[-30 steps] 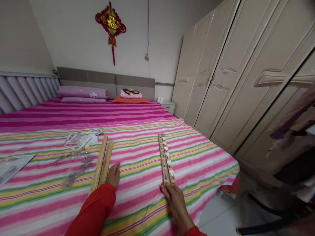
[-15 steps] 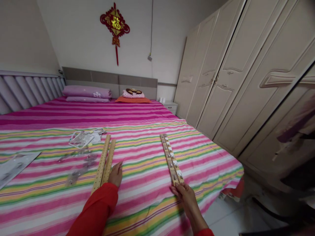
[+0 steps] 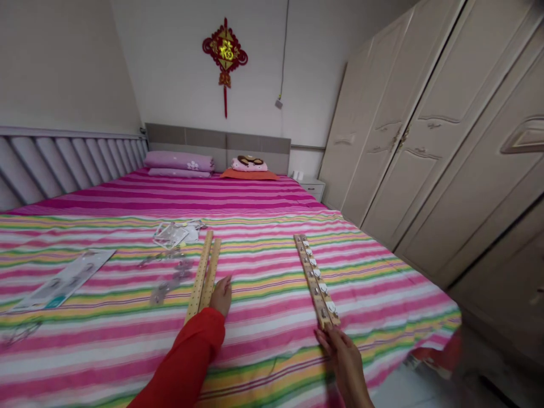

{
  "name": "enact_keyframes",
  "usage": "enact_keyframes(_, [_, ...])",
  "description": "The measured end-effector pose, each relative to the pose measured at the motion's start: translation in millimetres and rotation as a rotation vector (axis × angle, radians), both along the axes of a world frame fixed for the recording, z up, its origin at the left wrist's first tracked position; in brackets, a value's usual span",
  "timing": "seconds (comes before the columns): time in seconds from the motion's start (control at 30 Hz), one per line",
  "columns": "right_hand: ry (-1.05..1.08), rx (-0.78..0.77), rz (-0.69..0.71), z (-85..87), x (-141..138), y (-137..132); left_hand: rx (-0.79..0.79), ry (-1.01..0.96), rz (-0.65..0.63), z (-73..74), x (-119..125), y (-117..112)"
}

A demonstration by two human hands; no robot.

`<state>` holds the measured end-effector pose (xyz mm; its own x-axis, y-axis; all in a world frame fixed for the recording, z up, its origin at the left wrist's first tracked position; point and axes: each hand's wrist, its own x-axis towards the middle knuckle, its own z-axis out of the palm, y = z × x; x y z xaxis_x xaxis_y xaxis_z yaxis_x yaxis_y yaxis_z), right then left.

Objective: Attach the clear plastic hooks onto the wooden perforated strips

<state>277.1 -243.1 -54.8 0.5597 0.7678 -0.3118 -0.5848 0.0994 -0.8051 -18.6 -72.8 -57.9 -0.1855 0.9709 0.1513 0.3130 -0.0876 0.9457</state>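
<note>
My left hand rests on the striped bedspread with its fingers against the near end of two plain wooden strips with rows of small holes. My right hand touches the near end of two more wooden strips that carry several white and metal fittings. Its fingers lie stretched towards the strip ends. Both sleeves are red. The two pairs of strips lie flat on the bed, roughly parallel, pointing away from me.
Clear plastic bags of small parts and loose metal pieces lie left of the plain strips. A printed sheet sits further left. Pillows are at the headboard. A cream wardrobe stands along the right.
The view has swung to the left, so everything sits further right in the picture. Both hands stay at the near ends of their strips.
</note>
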Motion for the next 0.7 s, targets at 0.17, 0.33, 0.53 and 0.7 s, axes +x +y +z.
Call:
enact_keyframes(0.17, [-0.014, -0.058, -0.061, -8.8, -24, -16, -0.159, -0.147, -0.046, 18.8, -2, -2])
enact_keyframes(0.33, [-0.066, -0.027, 0.19, -5.0, -64, -19, -0.185, -0.241, -0.132, 34.4, -18, -28])
enact_keyframes(0.53, [-0.246, -0.012, 0.65, 12.1, -123, 6, -0.028, -0.246, 0.147, 38.3, -74, -78])
enact_keyframes(0.7, [-0.246, 0.071, 0.945, 17.2, -185, 33, -0.038, -0.12, 0.249, 15.0, -103, -98])
